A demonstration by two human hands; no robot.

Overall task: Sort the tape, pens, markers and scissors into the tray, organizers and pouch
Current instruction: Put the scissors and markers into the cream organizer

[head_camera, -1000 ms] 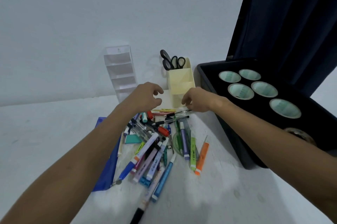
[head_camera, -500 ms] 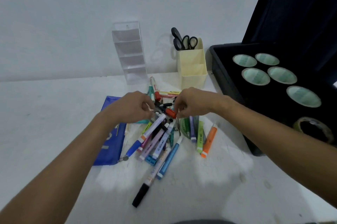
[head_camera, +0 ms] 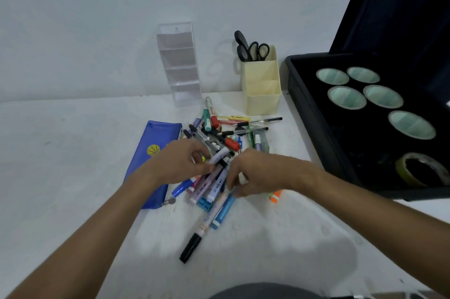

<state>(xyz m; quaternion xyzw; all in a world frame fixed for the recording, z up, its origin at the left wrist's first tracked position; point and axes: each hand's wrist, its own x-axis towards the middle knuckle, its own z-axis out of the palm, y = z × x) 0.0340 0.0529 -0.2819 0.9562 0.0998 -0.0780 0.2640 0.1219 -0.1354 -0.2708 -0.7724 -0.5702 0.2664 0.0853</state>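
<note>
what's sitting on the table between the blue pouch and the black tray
In the head view, the pile of pens and markers lies between the blue pouch and the black tray, with both hands, left hand and right hand, reaching into it.

No lettering can be read with certainty. The blue pouch (head_camera: 155,160) near the middle of the worktop bears a round yellow emblem with dark curved lines, no words. A yellow pen (head_camera: 233,118) near the cream organizer (head_camera: 261,89) carries a line of dark print, too small to read. Several markers (head_camera: 214,184) in the pile show printed barrels, all blurred.
</note>
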